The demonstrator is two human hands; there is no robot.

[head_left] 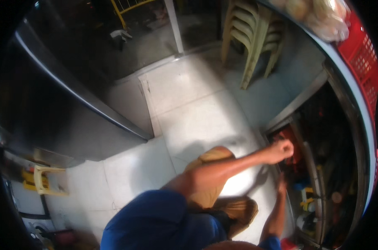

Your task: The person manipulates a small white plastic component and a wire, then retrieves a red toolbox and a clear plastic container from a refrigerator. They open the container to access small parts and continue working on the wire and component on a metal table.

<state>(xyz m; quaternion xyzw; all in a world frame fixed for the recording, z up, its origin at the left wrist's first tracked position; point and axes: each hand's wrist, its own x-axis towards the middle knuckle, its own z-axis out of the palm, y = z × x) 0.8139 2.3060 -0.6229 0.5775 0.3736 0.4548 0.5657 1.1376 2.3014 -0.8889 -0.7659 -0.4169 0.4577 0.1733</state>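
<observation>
My left arm stretches to the right across my bent knees, and my left hand (pixel 280 151) is closed at the opening of a low dark cabinet (pixel 343 125). Its fingers are curled, and whatever they may hold is hidden. Just behind that hand, inside the cabinet, is a red-orange object (pixel 292 143) whose kind I cannot make out. Below it, my right hand (pixel 282 182) reaches to the same opening. Blur and shadow hide its fingers. A small yellow object (pixel 307 199) lies inside the cabinet beyond my right forearm.
Stacked cream plastic chairs (pixel 251 37) stand at the back. A red crate (pixel 362 62) and a clear bag of round items (pixel 318 14) sit on top at the far right. A dark glossy panel (pixel 68 87) rises at left, near a small pale yellow stool (pixel 49 181). White tiles (pixel 193 112) cover the floor.
</observation>
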